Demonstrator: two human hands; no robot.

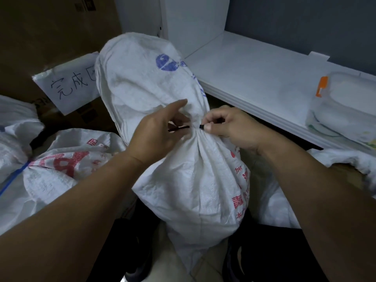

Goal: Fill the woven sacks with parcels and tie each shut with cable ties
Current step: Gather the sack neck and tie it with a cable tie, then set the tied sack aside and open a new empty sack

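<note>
Forearms, two, are reaching in from the near edge toward the gathered neck of the woven sack [195, 180], which I am taking as the landmark for every entry below.

Woven sack: standing between the knees, bulging below the neck, so I am judging it filled; the parcels themselves are hidden inside. Loose top cloth is flaring away beyond the neck.

Cable tie [179, 128], black: circling the neck, its free tail sticking out to the left of the neck and its head at the right of it.

Left hand [156, 135]: sitting just left of the neck, thumb and a curled finger seeming to pinch the tail, forefinger lying straight out over the cloth.

Right hand [230, 129]: pressing against the right of the neck, fingers curled and pinching the tie's head.

Progress, my judgement: the tie is looped and threaded; pulling tight is what I am seeing as left on this sack.

Second sack [61, 169]: lying left of the landmark, red print, neck bound in blue, looking finished.

Paper sign [69, 86]: leaning beyond and left, handwritten.

White shelf [254, 74]: running beyond and right, carrying a clear lidded box [345, 106].
</note>
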